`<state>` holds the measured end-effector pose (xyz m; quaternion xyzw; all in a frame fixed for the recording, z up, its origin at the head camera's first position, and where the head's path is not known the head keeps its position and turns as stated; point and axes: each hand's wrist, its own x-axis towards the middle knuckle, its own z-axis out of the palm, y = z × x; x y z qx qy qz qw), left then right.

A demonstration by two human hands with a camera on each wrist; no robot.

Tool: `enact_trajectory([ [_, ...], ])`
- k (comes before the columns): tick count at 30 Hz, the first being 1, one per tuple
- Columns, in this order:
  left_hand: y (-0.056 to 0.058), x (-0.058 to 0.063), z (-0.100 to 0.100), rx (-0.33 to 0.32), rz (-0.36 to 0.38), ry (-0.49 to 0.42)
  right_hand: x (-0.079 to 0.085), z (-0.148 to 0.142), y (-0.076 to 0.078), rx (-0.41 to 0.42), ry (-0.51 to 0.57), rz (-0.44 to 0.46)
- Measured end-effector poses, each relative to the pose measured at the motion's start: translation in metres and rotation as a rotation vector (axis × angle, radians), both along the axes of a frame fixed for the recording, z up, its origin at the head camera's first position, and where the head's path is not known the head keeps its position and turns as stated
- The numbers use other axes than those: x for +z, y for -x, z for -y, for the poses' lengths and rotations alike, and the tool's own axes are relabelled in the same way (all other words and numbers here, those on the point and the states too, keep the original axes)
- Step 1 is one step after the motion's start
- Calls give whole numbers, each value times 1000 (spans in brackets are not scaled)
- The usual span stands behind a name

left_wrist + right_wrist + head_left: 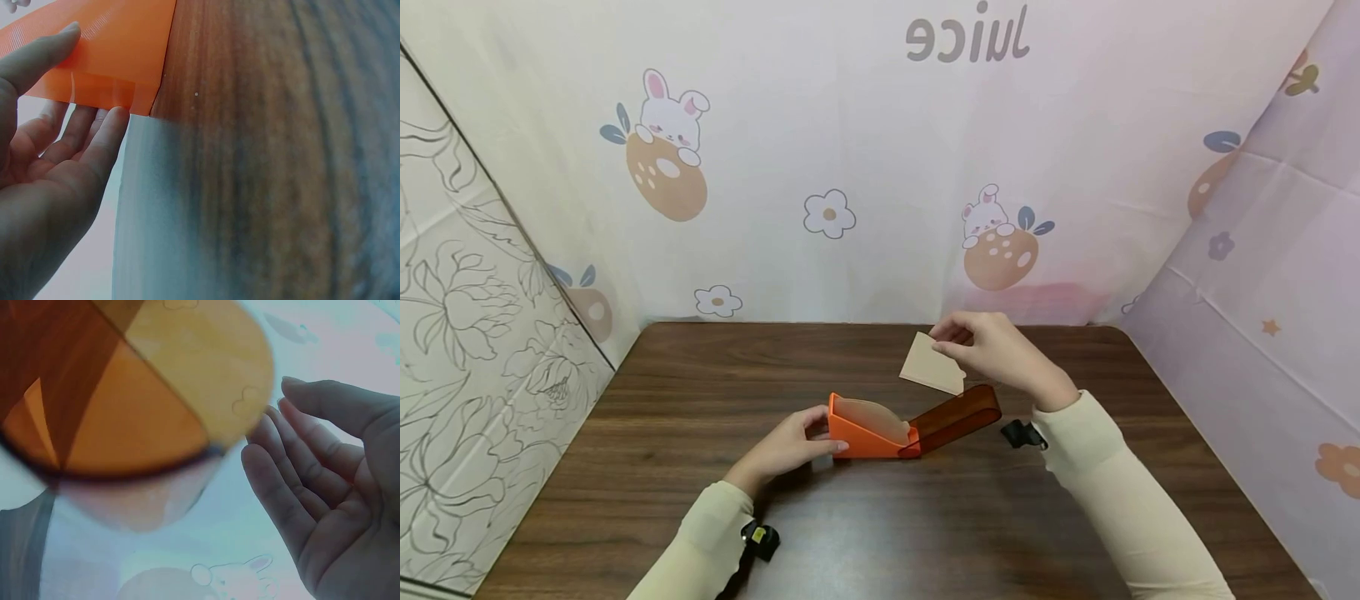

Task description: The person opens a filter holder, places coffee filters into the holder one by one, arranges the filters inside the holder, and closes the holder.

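Note:
An orange holder (pixel 865 437) sits on the table with a stack of tan paper coffee filters (pixel 871 417) inside. Its see-through amber lid (pixel 958 418) is swung open to the right. My left hand (pixel 793 442) grips the holder's left end, thumb on the near side, as the left wrist view also shows on the orange wall (pixel 119 44). Above the lid, my right hand (pixel 988 346) pinches a single tan coffee filter (pixel 931 365) by its upper right edge. In the right wrist view the lid (pixel 244 350) covers part of the scene before the right hand (pixel 337 475).
The dark wood-grain table (pixel 737 358) ends at a printed white curtain (pixel 760 150) along its back edge. Curtains also stand at the left and right. Each wrist has a black strap mount (pixel 763 540).

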<state>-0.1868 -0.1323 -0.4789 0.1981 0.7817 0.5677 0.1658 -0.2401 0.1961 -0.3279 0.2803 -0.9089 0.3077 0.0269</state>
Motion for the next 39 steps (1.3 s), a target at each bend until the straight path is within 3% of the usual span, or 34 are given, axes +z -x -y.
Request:
enact_trajectory([
  [10,0,0,0,-3,11,-18,-13,-12,19,-28,-1,38],
  [28,0,-2,0,-3,15,-29,-59,-39,64,-102,18,204],
  [39,-1,-1,-1,-4,21,-38,-87,-37,76,-149,-5,287],
])
